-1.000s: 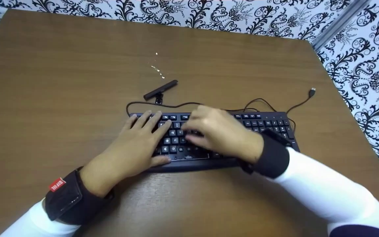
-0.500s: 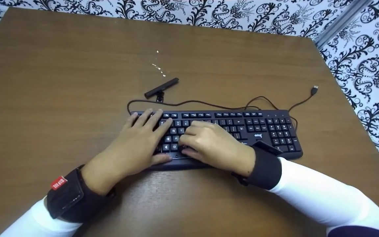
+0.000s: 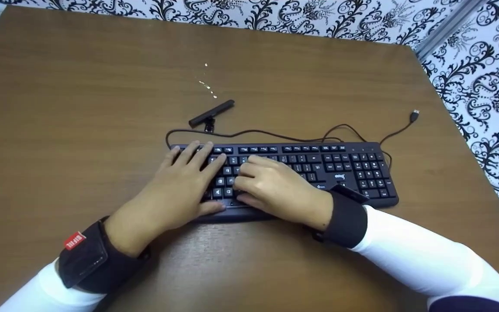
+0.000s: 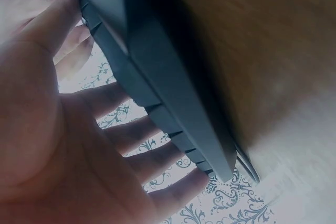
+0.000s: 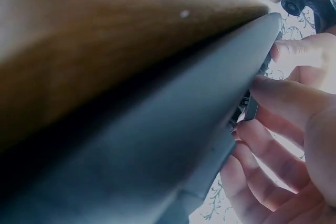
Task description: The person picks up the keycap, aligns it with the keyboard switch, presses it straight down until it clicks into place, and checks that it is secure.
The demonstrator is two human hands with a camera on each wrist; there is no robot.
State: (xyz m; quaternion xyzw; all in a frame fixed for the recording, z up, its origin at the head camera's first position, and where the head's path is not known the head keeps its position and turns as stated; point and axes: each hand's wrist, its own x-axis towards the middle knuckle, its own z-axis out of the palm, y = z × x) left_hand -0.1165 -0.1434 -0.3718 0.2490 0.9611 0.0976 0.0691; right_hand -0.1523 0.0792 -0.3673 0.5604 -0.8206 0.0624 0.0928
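Note:
A black keyboard (image 3: pixel 345 169) lies across the middle of the brown table (image 3: pixel 80 108). My left hand (image 3: pixel 189 173) rests flat on its left end, fingers straight and spread over the keys; the left wrist view shows the same open palm (image 4: pixel 79 145) against the keyboard's edge (image 4: pixel 157 77). My right hand (image 3: pixel 245 188) sits beside it over the left-middle keys with its fingers curled. In the right wrist view the thumb and fingers (image 5: pixel 283 145) close on a small keycap (image 5: pixel 251 109) at the keyboard's edge (image 5: pixel 157 129). The keys under both hands are hidden.
A black stick-like tool (image 3: pixel 212 113) lies just behind the keyboard. The keyboard's cable (image 3: pixel 275 138) loops along its back edge to a loose USB plug (image 3: pixel 414 115). Small bright specks (image 3: pixel 208 84) lie further back. A patterned wall (image 3: pixel 319 17) borders the far and right edges.
My right hand has come from the upper middle keys leftward and nearer, settling with curled fingers beside the left hand. The left hand and the keyboard have stayed put.

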